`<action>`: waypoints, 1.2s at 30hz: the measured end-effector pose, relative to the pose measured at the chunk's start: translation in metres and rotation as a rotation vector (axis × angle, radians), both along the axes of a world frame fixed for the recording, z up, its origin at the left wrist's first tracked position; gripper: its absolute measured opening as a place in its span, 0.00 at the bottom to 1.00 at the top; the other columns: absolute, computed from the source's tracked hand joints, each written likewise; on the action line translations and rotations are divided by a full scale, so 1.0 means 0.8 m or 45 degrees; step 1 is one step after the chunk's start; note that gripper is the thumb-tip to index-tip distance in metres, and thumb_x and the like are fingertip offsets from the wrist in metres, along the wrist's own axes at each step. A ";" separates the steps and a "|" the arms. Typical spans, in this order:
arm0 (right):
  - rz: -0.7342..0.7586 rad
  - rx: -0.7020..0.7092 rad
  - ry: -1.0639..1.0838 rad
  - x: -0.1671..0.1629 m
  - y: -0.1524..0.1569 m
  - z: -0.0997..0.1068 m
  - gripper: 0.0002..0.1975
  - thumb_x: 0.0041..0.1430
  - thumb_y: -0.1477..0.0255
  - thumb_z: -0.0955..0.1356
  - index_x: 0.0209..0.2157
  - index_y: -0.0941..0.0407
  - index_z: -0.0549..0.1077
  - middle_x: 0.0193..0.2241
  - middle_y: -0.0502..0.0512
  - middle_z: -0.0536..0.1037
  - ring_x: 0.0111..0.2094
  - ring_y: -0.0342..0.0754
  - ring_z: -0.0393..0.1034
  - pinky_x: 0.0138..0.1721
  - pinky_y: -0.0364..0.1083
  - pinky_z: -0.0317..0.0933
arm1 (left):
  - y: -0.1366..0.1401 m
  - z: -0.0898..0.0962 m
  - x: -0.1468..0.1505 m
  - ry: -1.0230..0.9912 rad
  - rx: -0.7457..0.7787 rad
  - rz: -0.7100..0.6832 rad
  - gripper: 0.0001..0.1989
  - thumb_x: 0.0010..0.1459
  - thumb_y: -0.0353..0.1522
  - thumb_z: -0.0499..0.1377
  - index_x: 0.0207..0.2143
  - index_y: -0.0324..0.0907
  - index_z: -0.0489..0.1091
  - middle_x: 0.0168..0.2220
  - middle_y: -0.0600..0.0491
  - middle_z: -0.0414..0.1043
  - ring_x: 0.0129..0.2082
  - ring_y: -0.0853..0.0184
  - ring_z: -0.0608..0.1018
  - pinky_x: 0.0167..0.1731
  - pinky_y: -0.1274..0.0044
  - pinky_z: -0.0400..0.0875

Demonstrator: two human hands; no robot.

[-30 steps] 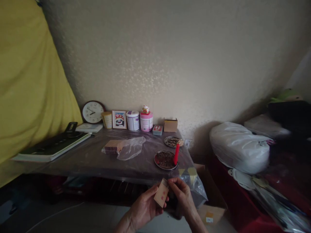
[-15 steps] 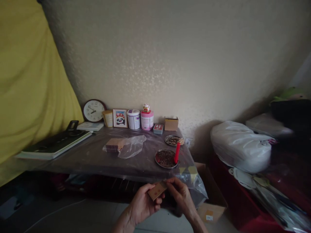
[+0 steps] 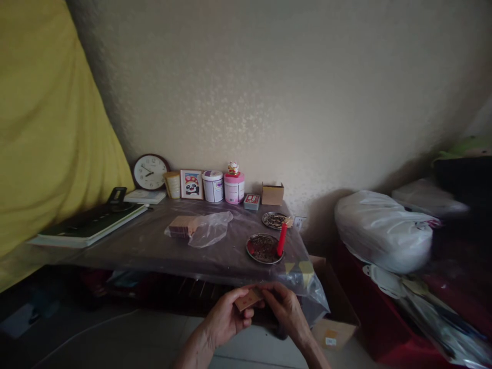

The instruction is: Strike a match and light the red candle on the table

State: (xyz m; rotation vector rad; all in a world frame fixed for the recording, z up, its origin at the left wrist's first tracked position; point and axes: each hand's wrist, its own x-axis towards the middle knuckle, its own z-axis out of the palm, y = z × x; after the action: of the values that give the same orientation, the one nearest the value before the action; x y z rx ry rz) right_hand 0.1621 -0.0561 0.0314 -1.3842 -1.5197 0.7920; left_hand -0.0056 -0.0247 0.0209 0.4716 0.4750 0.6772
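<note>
In front of the table edge, my left hand (image 3: pixel 226 319) is closed around a small brown matchbox (image 3: pixel 248 300), thumb on top and fingers beneath. My right hand (image 3: pixel 285 306) pinches at the matchbox's far end; its fingertips partly cover that end, and whether they also hold a match is hidden. Beyond the hands, a red candle (image 3: pixel 282 240) stands slightly tilted on a round metal plate (image 3: pixel 265 261) with dark residue. Behind it lies a second plate (image 3: pixel 265 221) bearing what look like burnt matches.
A brown packet (image 3: pixel 183 226) in torn clear plastic (image 3: pixel 211 229) lies mid-table. Along the wall stand a clock (image 3: pixel 149 172), a framed panda picture (image 3: pixel 191 184), two tins and a small open carton (image 3: pixel 272 195). A white bag (image 3: pixel 382 233) sits to the right, a cardboard box (image 3: pixel 335 333) below.
The matchbox has tipped to a flatter angle in my hands. My right fingers have moved slightly over its far end. The view has shifted a little.
</note>
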 end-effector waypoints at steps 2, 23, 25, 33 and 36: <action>0.005 -0.012 -0.018 0.000 -0.001 0.003 0.16 0.56 0.60 0.64 0.34 0.57 0.76 0.30 0.55 0.79 0.34 0.50 0.72 0.37 0.45 0.63 | -0.001 0.000 0.001 0.009 0.024 -0.018 0.15 0.55 0.31 0.54 0.44 0.33 0.70 0.31 0.42 0.75 0.18 0.75 0.68 0.18 0.83 0.57; 0.084 0.002 -0.154 0.003 -0.001 -0.005 0.08 0.48 0.76 0.66 0.30 0.55 0.76 0.29 0.51 0.77 0.32 0.46 0.71 0.35 0.42 0.63 | -0.003 -0.010 0.003 0.280 0.269 0.083 0.13 0.50 0.31 0.57 0.39 0.35 0.73 0.22 0.53 0.71 0.15 0.74 0.68 0.16 0.79 0.55; 0.078 0.019 -0.194 0.004 -0.001 -0.008 0.08 0.48 0.76 0.66 0.30 0.55 0.77 0.29 0.51 0.77 0.31 0.46 0.71 0.33 0.42 0.63 | -0.003 -0.010 0.004 0.292 0.287 0.050 0.13 0.50 0.31 0.57 0.38 0.35 0.73 0.22 0.53 0.71 0.14 0.74 0.67 0.15 0.79 0.55; 0.126 0.025 -0.248 0.005 -0.004 0.006 0.10 0.51 0.76 0.64 0.30 0.55 0.77 0.29 0.51 0.78 0.32 0.46 0.72 0.35 0.42 0.63 | 0.001 -0.019 0.002 0.323 0.360 0.023 0.15 0.51 0.32 0.55 0.41 0.35 0.72 0.22 0.52 0.71 0.15 0.73 0.67 0.16 0.79 0.55; 0.146 0.026 -0.319 0.006 -0.005 0.006 0.10 0.49 0.77 0.64 0.28 0.55 0.77 0.29 0.51 0.78 0.32 0.46 0.72 0.35 0.42 0.62 | 0.002 -0.022 0.002 0.343 0.384 0.016 0.15 0.51 0.32 0.55 0.41 0.35 0.72 0.22 0.52 0.71 0.15 0.74 0.67 0.15 0.80 0.55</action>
State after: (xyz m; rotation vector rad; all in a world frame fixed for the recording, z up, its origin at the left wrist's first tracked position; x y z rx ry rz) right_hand 0.1672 -0.0599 0.0366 -1.4324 -1.8089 0.6894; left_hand -0.0041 -0.0227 0.0030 0.8518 0.6330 0.7038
